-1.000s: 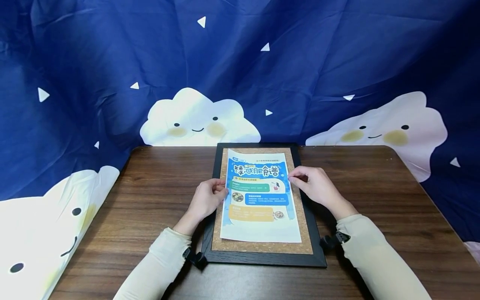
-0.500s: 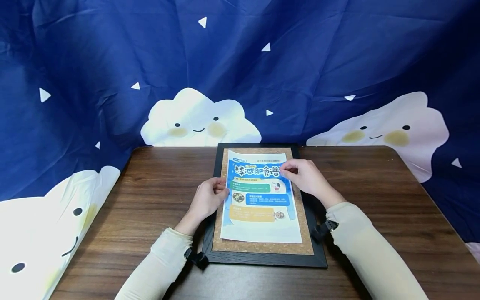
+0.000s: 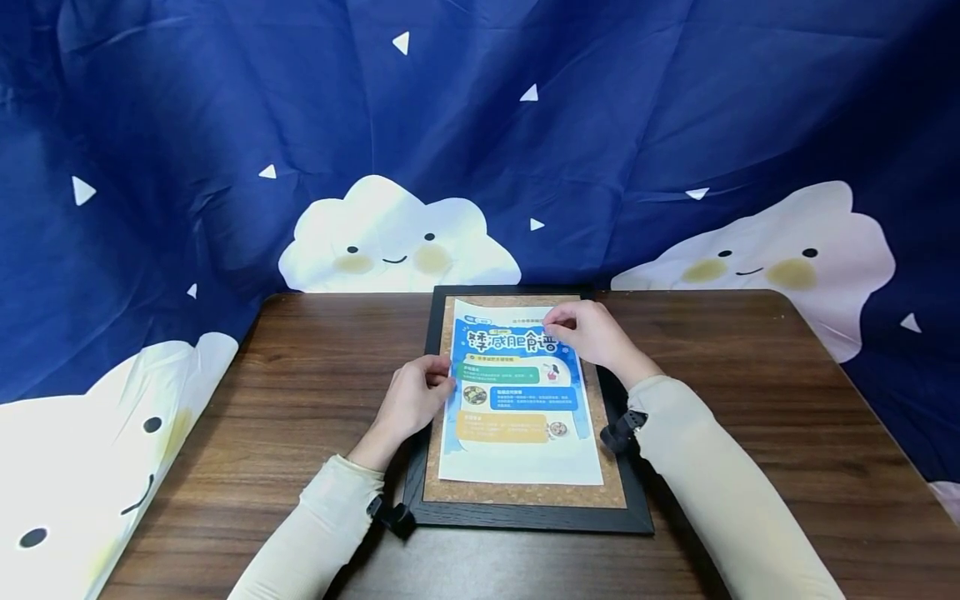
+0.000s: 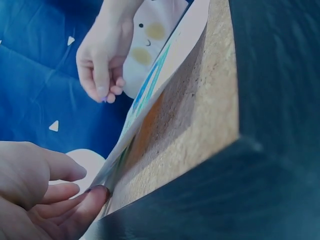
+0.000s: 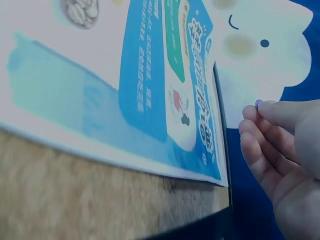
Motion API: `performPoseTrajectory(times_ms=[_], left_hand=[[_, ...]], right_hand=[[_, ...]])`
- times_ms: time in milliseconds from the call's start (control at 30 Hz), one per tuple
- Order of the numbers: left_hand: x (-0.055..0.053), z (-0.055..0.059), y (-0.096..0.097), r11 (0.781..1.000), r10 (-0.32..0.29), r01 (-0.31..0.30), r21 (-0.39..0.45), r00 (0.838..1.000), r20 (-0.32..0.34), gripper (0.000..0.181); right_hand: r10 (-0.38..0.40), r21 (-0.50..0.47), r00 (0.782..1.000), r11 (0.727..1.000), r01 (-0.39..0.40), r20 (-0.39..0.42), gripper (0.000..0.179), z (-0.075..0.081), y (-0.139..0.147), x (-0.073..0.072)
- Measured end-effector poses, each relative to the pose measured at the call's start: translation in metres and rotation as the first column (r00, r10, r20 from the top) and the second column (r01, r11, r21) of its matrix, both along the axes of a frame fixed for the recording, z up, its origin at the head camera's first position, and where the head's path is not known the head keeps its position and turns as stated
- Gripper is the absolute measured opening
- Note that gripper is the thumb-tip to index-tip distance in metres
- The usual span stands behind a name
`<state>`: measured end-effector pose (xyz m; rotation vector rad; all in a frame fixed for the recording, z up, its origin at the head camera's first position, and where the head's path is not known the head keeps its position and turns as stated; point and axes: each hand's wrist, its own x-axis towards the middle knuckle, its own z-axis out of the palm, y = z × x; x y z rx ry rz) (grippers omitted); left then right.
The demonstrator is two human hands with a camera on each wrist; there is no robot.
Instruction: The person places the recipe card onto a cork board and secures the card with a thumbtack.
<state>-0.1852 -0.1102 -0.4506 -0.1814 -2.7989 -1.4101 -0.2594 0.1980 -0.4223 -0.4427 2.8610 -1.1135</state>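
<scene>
A printed paper poster [image 3: 517, 458] lies over a cork board [image 3: 525, 494] with a black frame [image 3: 525, 517]. My left hand [image 3: 414, 396] holds the poster's left edge, thumb and fingers at the margin; in the left wrist view that edge stands a little off the cork. Over the poster's upper right corner hovers my right hand [image 3: 592, 333], its thumb and index finger pinching a small purple pushpin [image 5: 258, 103]. Only a bit of the pin shows between the fingertips. In the right wrist view, the hand is apart from the poster's top edge.
The framed board lies on a dark brown wooden table [image 3: 322, 350], near its far edge. Behind it hangs a blue curtain [image 3: 585, 150] with white clouds. Each wrist wears a black camera; one is the right wrist camera [image 3: 624, 431].
My right hand has moved away from the poster's right edge, up and to the left, to its upper right corner. The left hand has stayed at the left edge.
</scene>
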Motion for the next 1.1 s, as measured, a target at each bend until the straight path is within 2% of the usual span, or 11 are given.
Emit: performPoseTrajectory(times_ms=[367, 700, 1100], left_hand=[[-0.001, 0.000, -0.001, 0.999, -0.018, 0.017, -0.032, 1.000, -0.018, 0.032], [-0.001, 0.000, -0.004, 0.999, -0.014, 0.014, -0.029, 1.000, -0.017, 0.034], [-0.002, 0.000, -0.003, 1.000, -0.018, 0.018, -0.020, 1.000, 0.015, 0.035]], right_hand=[[-0.023, -0.049, 0.998, 0.998, 0.026, 0.053, 0.016, -0.005, -0.020, -0.018], [-0.053, -0.049, 0.996, 0.997, 0.056, 0.066, 0.015, 0.003, -0.033, -0.035], [-0.098, -0.022, 0.989, 0.995, 0.101, 0.109, 0.013, -0.014, -0.043, -0.046]])
